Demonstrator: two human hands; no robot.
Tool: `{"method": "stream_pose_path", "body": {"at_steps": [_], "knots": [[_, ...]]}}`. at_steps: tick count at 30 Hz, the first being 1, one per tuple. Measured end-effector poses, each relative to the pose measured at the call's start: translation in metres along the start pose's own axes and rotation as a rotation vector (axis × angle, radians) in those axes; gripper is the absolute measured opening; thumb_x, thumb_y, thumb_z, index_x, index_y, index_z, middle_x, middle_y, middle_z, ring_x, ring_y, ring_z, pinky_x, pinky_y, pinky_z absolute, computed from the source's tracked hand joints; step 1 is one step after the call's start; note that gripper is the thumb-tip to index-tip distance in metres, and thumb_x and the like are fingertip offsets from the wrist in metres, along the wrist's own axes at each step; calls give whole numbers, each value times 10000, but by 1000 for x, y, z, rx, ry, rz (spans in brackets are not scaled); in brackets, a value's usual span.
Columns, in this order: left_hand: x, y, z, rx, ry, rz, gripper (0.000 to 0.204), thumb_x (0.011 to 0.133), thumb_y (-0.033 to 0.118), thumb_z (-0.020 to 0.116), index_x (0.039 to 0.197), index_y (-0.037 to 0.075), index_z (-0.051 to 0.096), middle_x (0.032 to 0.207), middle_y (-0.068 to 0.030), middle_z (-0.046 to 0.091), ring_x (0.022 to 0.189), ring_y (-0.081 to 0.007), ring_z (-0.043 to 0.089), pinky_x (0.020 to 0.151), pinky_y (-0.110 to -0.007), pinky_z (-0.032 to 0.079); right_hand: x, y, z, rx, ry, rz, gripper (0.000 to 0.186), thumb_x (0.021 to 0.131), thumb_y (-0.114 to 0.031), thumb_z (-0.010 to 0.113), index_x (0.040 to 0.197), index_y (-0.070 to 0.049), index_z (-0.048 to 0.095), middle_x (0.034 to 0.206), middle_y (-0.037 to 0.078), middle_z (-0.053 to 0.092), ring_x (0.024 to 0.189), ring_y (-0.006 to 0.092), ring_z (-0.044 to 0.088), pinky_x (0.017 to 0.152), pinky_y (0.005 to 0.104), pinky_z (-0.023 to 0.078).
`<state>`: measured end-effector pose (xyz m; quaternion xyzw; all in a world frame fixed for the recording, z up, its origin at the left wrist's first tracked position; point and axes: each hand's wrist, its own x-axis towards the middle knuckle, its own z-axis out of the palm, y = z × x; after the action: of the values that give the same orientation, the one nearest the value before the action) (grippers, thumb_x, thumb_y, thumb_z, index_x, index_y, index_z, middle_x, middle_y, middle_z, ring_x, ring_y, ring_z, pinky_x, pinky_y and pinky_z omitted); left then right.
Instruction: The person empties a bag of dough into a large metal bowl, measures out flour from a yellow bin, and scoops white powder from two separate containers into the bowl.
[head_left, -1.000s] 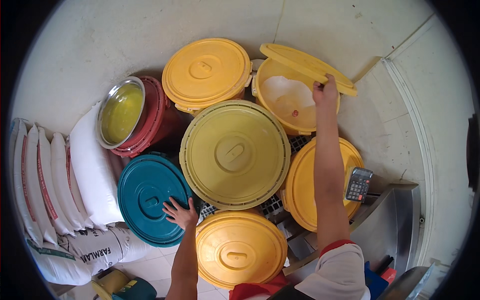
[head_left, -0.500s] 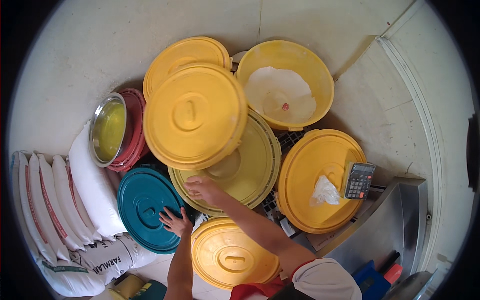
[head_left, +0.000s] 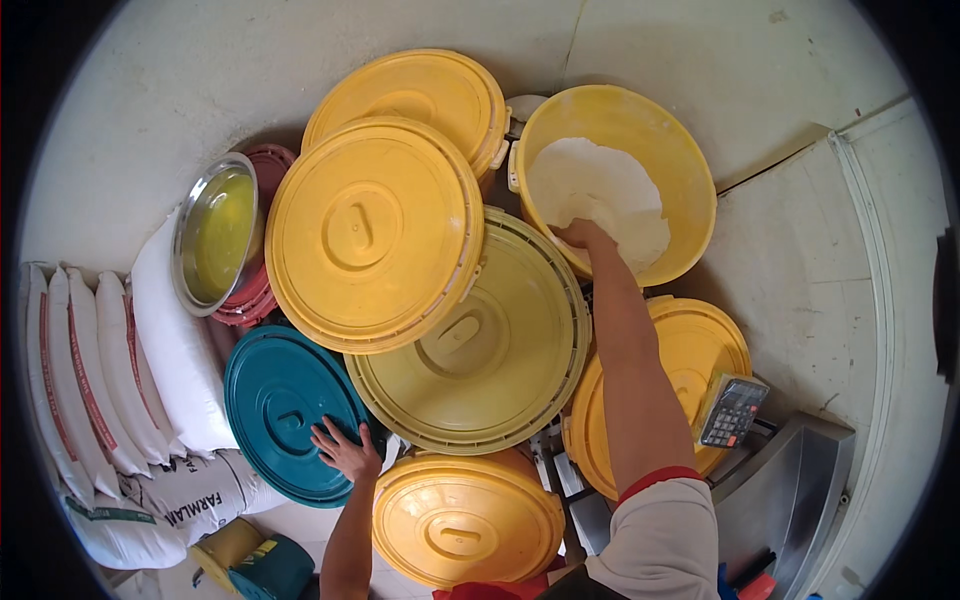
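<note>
My left hand (head_left: 347,450) lies with its fingers spread on the teal lid (head_left: 290,390). My right hand (head_left: 582,234) reaches past the near rim of an open yellow tub (head_left: 690,165), over the white powder (head_left: 600,175) inside it. The right fingers look drawn together, and whatever they hold is hidden. Between my arms sits a wide olive-yellow lid (head_left: 520,330). A bright yellow lid (head_left: 430,210) rests tilted partly over it. Nearest to me, another yellow lidded tub (head_left: 460,505) stands between my forearms.
White sacks (head_left: 180,350) are stacked at the left. A metal bowl (head_left: 222,235) holding something yellow sits on a red lid (head_left: 262,165). At the right, a calculator (head_left: 733,412) lies on a yellow lid (head_left: 715,345) beside a steel surface (head_left: 790,490). Another yellow lid (head_left: 450,80) leans at the back.
My right hand has moved from above the olive-yellow lid, right and away, into the open tub. The red object seen on the powder is now out of sight. My left hand stays on the teal lid.
</note>
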<state>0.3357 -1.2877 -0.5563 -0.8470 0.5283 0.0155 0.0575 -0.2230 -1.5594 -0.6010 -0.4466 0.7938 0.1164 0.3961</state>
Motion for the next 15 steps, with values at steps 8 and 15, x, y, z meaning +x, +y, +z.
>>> {"method": "stream_pose_path", "body": {"at_steps": [8, 15], "knots": [[13, 17, -1, -13, 11, 39, 854, 897, 634, 451, 1538, 151, 158, 1592, -166, 83, 1458, -395, 76, 1124, -609, 119, 41, 34, -25, -171, -80, -49, 897, 833, -775, 405, 1416, -96, 456, 1472, 148, 423, 1359, 307, 398, 1089, 472, 316], [3, 3, 3, -7, 18, 17, 844, 901, 629, 442, 1536, 146, 168, 1588, -175, 97, 1457, -399, 86, 1123, -608, 123, -3, 29, -24, -114, 235, 237, 723, 812, -719, 522, 1195, -121, 661, 1187, 54, 667, 1189, 227, 569, 1039, 430, 356]]}}
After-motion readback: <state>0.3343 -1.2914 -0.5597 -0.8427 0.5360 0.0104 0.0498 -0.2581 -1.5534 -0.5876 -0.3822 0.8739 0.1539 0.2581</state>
